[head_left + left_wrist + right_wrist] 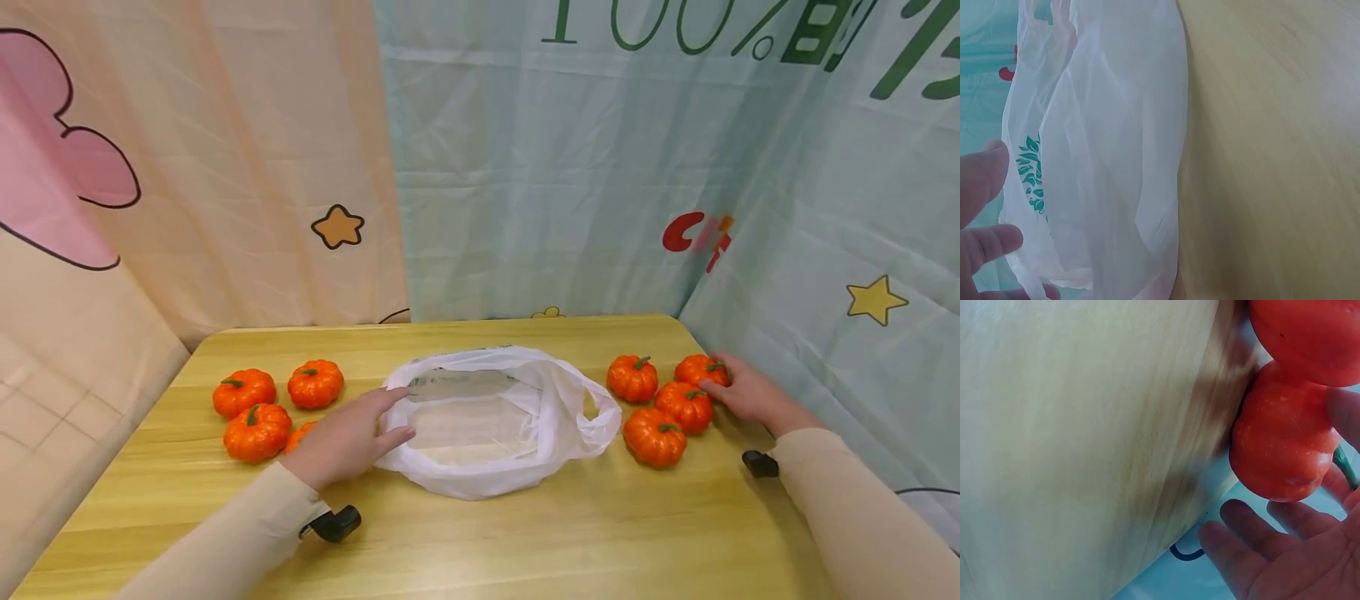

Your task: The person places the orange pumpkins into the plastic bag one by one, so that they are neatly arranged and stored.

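A white plastic bag (480, 487) lies with its mouth spread wide, mid-table. My left hand (348, 437) is at the bag's left rim, fingers loosely extended and thumb apart; green leaf print (1032, 175) shows on the bag in the left wrist view. At the far right, my right hand (750, 396) reaches around the rearmost small orange pumpkin (699, 368), which has a green stem. In the right wrist view its fingers (1241, 531) are spread beside that pumpkin (1282, 437), not closed round it. Another pumpkin (684, 407) sits right against it.
Two more pumpkins, one at the back (632, 378) and one in front (655, 437), complete the right group. Several pumpkins (257, 432) stand on the left, one partly hidden by my left hand. Printed curtains (525, 183) hang behind the wooden table (525, 550).
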{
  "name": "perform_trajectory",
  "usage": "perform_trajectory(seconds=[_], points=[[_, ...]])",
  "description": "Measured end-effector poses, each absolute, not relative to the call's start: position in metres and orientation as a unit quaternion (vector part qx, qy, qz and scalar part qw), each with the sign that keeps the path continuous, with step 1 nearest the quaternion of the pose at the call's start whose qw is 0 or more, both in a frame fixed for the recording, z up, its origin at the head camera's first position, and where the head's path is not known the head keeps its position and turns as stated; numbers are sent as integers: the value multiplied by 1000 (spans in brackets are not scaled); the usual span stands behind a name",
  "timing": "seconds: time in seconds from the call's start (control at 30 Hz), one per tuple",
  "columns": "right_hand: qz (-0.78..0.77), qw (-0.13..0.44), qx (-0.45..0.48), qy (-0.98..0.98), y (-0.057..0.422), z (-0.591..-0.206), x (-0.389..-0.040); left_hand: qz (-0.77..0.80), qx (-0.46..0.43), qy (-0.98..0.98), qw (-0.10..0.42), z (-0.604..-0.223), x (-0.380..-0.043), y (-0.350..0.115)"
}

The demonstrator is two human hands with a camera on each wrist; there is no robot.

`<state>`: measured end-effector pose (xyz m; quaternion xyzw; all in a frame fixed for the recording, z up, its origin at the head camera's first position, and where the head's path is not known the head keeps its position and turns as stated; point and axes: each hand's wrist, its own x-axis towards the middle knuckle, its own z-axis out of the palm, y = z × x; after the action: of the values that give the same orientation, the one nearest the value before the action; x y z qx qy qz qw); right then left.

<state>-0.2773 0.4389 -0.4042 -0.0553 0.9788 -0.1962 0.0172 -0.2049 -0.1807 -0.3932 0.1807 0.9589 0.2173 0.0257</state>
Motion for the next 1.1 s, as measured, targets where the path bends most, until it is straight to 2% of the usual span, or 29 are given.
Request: perform_trajectory(seconds=[0.57,0.87,1.1], points=[[-241,5,-25,970,441,-405,-272,268,164,949,14,-401,-204,-174],[-259,-6,-19,966,423,-383,-270,268,167,949,6,-402,-207,-175],[-269,-15,-41,962,389,-355,-269,266,160,951,8,-401,-209,-175]])
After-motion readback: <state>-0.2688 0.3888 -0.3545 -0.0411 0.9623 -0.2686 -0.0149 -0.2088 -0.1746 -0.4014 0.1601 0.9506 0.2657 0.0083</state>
